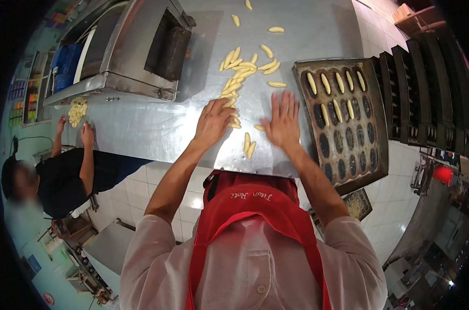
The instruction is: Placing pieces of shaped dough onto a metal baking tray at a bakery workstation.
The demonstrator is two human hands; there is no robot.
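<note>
nearest the wearer, a red apron over a pale shirt (pixel 250 206). beyond it, the steel worktable (pixel 152 129), and two bare forearms reaching far across it. left hand (pixel 212 123): palm down, fingers loosely curled, fingertips touching the near end of a heap of pale yellow finger-shaped dough pieces (pixel 234 77); whether any piece is pinched under the palm cannot be told. right hand (pixel 282 120): flat, fingers spread wide, holding nothing, pressed on the steel. between and just near of the two hands lie a pair of stray dough pieces (pixel 249 144), long axes running near-to-far; the right hand is about as close to them as the left. the heap runs far from the left fingertips. right of the right hand, a dark metal baking tray with oval moulds (pixel 366 150), its far rows partly filled with dough. far left, a steel machine housing (pixel 131 46). near left, another person's hands (pixel 74 129) rest at a smaller dough pile.
</note>
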